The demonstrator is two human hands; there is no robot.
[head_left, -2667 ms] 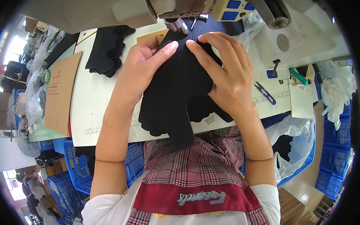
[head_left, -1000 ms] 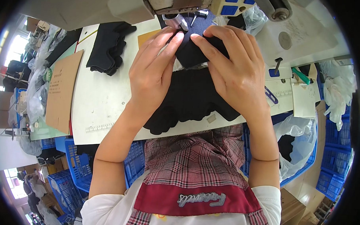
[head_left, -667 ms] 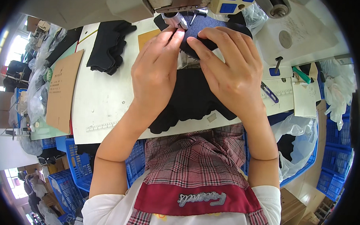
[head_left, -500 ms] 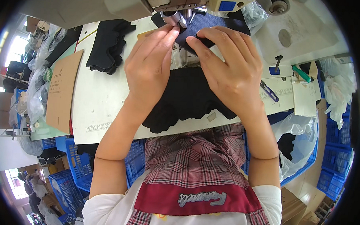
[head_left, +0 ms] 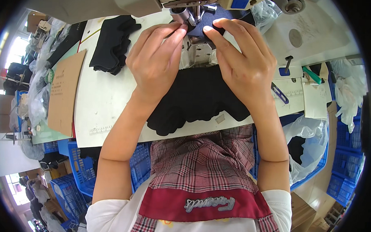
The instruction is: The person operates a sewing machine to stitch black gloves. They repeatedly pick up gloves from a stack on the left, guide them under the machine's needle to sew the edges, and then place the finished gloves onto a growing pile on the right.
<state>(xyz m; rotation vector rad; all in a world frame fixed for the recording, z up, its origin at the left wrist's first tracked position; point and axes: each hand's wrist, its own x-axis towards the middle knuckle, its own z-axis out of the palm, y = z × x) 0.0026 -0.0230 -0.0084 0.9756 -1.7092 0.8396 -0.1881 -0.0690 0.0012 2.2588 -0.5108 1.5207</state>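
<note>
A dark blue and black fabric piece (head_left: 228, 14) lies under the presser foot of a sewing machine (head_left: 196, 14). Thumb and fingers of my left hand (head_left: 155, 59) come together at the fabric's left edge, close beside the foot; the fingertips partly hide that edge. On the other side, my right hand (head_left: 245, 63) has its thumb and bent fingers on the fabric's near right part. Bare metal of the machine bed (head_left: 199, 55) shows between the hands. Below them a black stack of wavy-edged fabric (head_left: 196, 96) lies at the table's front edge.
Another black fabric stack (head_left: 113, 44) lies at left, near a cardboard sheet (head_left: 65, 93). A purple utility knife (head_left: 280, 93) and a green-handled tool (head_left: 311, 74) are at right. Blue baskets (head_left: 82, 169) flank my lap, and a plastic-lined bin (head_left: 311, 145) stands at right.
The fabric piece has shifted away from me under the presser foot, uncovering more of the metal bed. My right hand has moved slightly up and right with it; my left hand stays by the foot.
</note>
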